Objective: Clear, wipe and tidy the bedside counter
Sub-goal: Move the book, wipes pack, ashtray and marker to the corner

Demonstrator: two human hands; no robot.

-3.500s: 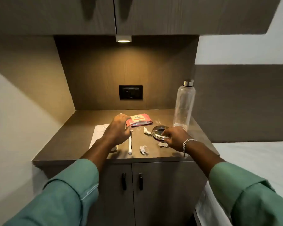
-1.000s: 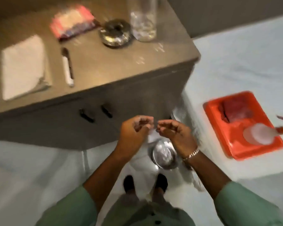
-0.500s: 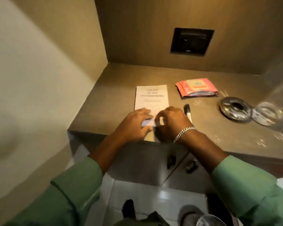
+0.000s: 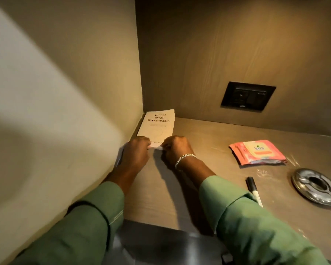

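A white book [image 4: 158, 124] with black title print lies in the back left corner of the brown counter [image 4: 208, 169], against the side wall. My left hand [image 4: 137, 150] and my right hand [image 4: 175, 148] both grip its near edge, fingers curled around it. A silver bracelet is on my right wrist. To the right lie a pink wet-wipes pack [image 4: 257, 152], a black-capped white marker [image 4: 253, 190] and a round metal ashtray [image 4: 316, 186].
A black socket plate [image 4: 247, 96] is set in the back wall. The side wall [image 4: 84, 92] closes in the counter on the left. Below the counter's front edge the cabinet front [image 4: 161, 243] shows.
The book has gone from the counter's front middle into the back left corner, with both hands still on it. Before that, my hands were over a bin on the floor.
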